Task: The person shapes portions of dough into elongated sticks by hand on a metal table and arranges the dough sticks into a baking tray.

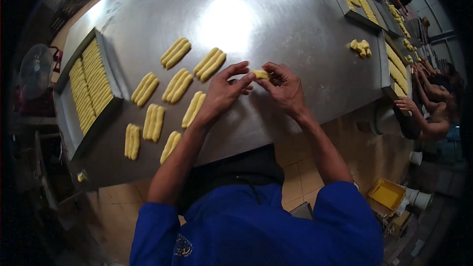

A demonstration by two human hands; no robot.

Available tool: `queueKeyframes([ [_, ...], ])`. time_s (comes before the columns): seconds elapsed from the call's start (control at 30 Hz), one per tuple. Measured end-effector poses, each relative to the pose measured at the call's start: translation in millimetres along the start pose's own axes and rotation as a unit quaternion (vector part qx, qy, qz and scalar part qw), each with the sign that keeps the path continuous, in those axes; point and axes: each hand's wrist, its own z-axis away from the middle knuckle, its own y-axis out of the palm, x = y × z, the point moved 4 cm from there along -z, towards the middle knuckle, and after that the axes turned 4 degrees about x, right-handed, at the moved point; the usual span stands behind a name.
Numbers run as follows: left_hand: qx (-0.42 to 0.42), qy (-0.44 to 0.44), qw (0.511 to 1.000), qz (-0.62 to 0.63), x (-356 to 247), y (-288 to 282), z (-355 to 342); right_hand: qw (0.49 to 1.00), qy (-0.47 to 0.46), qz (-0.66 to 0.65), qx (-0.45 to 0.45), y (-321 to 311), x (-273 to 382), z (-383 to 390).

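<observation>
A short piece of yellow dough (260, 74) is held above the metal table between my two hands. My right hand (285, 87) pinches it with thumb and fingers. The thumb of my left hand (225, 87) presses against its left end, the fingers curled around beyond it. To the left of my left hand, several groups of yellow dough sticks lie side by side on the steel. The nearest ones are a group (210, 64) just beyond my left wrist and another (193, 109) partly hidden by my left forearm.
A metal tray (116, 86) packed with dough sticks stands on the table's (315, 59) left side. A small heap of dough pieces (361, 48) lies at the right, near more filled trays (385, 64). Another person's hand (406, 104) touches the nearer tray. A yellow crate (387, 194) is lower right.
</observation>
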Motion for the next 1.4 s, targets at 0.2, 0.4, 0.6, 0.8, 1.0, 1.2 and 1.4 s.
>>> queueKeyframes([
  [0.2, 0.049, 0.029, 0.991, 0.119, 20, 2, 25, 0.961, -0.191, 0.19, 0.057, 2, 62, 31],
  [0.4, 0.091, 0.111, 0.989, 0.047, 10, 8, 50, 0.993, 0.081, -0.051, 0.076, 3, 61, 45],
  [0.6, 0.182, 0.006, 0.983, 0.019, 15, 9, 38, 0.95, 0.161, -0.175, 0.203, -10, 31, 48],
  [0.8, 0.124, 0.015, 0.866, -0.485, 48, 5, -24, 0.933, 0.199, 0.068, 0.291, 0, -19, 14],
  [1.0, 0.09, -0.018, 0.826, -0.557, 37, -2, -31, 0.913, 0.195, 0.33, 0.14, -46, -56, 25],
  [1.2, 0.109, 0.048, 0.848, -0.516, 37, -1, -29, 0.945, 0.182, 0.229, 0.146, -59, -81, 26],
  [1.4, 0.147, 0.001, 0.804, -0.576, 26, 10, -42, 0.917, 0.303, 0.16, 0.207, -41, -51, 17],
])
